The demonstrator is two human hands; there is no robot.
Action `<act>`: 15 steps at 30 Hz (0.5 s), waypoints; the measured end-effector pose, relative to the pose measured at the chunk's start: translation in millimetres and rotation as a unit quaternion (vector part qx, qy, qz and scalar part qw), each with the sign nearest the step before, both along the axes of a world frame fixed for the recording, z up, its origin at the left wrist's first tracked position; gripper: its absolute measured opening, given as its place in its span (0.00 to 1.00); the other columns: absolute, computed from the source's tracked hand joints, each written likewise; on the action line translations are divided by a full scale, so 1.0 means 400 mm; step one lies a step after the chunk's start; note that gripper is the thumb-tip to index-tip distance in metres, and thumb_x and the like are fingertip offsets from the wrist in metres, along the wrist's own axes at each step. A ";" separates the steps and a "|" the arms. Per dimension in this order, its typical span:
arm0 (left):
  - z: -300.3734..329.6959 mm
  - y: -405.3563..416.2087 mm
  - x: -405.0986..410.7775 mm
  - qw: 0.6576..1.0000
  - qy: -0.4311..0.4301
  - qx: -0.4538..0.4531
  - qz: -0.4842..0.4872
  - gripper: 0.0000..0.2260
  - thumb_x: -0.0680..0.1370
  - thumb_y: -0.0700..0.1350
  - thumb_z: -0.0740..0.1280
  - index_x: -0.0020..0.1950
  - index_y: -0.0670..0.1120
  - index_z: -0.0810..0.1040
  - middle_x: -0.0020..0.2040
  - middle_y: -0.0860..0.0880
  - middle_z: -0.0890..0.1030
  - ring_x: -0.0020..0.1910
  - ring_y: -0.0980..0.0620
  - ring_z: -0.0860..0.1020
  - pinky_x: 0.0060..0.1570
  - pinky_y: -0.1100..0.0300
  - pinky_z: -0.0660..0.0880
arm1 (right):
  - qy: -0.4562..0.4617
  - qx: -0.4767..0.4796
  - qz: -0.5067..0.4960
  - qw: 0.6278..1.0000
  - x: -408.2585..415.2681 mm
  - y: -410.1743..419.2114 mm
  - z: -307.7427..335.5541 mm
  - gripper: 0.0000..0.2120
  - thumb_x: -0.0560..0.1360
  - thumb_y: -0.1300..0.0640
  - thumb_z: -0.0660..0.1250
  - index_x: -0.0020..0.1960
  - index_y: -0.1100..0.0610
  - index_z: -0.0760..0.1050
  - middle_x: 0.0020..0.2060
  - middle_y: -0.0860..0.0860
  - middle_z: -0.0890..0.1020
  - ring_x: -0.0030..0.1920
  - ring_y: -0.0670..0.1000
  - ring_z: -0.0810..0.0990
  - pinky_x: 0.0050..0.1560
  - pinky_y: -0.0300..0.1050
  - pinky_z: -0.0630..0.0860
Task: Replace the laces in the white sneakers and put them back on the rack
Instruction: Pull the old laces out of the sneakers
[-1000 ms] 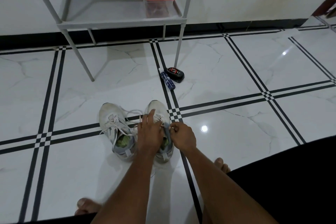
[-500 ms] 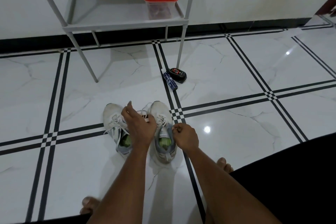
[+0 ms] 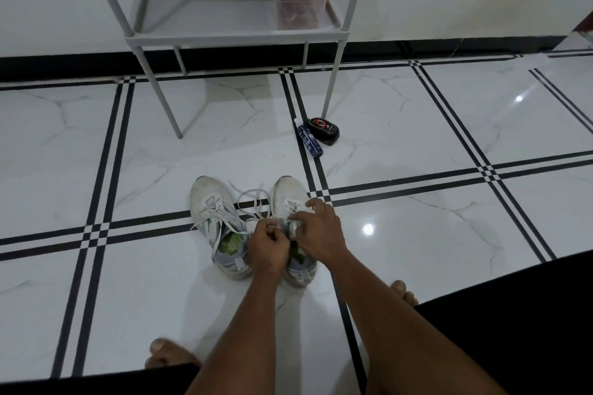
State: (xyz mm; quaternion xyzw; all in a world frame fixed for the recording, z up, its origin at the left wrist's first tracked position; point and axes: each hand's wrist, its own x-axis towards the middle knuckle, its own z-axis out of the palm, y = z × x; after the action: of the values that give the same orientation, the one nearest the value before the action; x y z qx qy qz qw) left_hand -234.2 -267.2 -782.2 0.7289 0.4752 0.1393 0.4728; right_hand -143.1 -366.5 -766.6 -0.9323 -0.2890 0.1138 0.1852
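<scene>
White shoes (image 3: 224, 221) side by side on floor (image 3: 417, 234), toes toward rack (image 3: 237, 35). Left hand (image 3: 268, 245) pinching lace (image 3: 253, 202); right hand (image 3: 316, 228) pinching right shoe's tongue, nearer that shoe.

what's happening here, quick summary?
A person crouched on the tiled floor is working on the laces of a pair of white sneakers. Both hands are on the right sneaker: the left hand pinches a lace near the tongue, the right hand holds the upper. The left sneaker sits beside it with loose laces. Neither is on the rack yet.
</scene>
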 end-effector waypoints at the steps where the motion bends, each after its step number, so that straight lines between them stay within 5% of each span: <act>1: 0.000 0.001 0.001 1.000 0.001 0.000 0.000 0.06 0.78 0.42 0.67 0.50 0.52 0.81 0.39 0.58 0.79 0.43 0.46 0.82 0.46 0.55 0.79 | -0.015 -0.015 0.012 1.000 0.002 0.009 0.003 0.17 0.76 0.47 0.66 0.61 0.44 0.85 0.68 0.50 0.74 0.68 0.56 0.71 0.66 0.56 0.72; 5: 0.003 0.006 -0.003 1.000 0.006 0.003 0.000 0.05 0.77 0.41 0.69 0.46 0.52 0.79 0.38 0.56 0.80 0.42 0.48 0.81 0.44 0.57 0.76 | -0.056 -0.026 0.042 0.997 0.023 0.023 0.004 0.09 0.78 0.46 0.68 0.52 0.47 0.86 0.61 0.48 0.78 0.62 0.55 0.75 0.60 0.56 0.75; 7: 0.008 0.005 -0.005 1.000 -0.001 -0.004 -0.001 0.05 0.77 0.41 0.69 0.47 0.52 0.80 0.39 0.55 0.81 0.42 0.48 0.80 0.44 0.59 0.73 | 0.004 0.050 -0.140 0.989 0.044 0.026 0.031 0.08 0.77 0.49 0.68 0.49 0.47 0.86 0.58 0.48 0.79 0.61 0.56 0.77 0.59 0.56 0.77; 9: 0.005 0.008 -0.003 1.000 0.002 -0.020 0.004 0.05 0.77 0.42 0.69 0.47 0.53 0.79 0.40 0.55 0.82 0.44 0.48 0.82 0.46 0.57 0.77 | 0.102 0.094 -0.303 0.943 0.054 0.030 0.055 0.11 0.77 0.53 0.67 0.55 0.47 0.85 0.62 0.51 0.77 0.67 0.59 0.73 0.63 0.55 0.73; 15: 0.016 0.012 0.000 1.000 0.013 -0.029 0.001 0.07 0.78 0.41 0.67 0.48 0.54 0.78 0.41 0.57 0.80 0.46 0.49 0.80 0.49 0.57 0.77 | 0.052 0.022 -0.042 0.998 0.035 0.010 0.022 0.11 0.75 0.45 0.71 0.57 0.42 0.85 0.68 0.48 0.73 0.70 0.55 0.67 0.68 0.54 0.68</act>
State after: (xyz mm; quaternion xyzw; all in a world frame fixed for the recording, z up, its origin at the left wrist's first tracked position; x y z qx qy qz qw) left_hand -234.2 -262.3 -775.6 0.7166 0.4856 0.1162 0.4870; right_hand -129.1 -362.5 -757.8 -0.9324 -0.2417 0.1477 0.2246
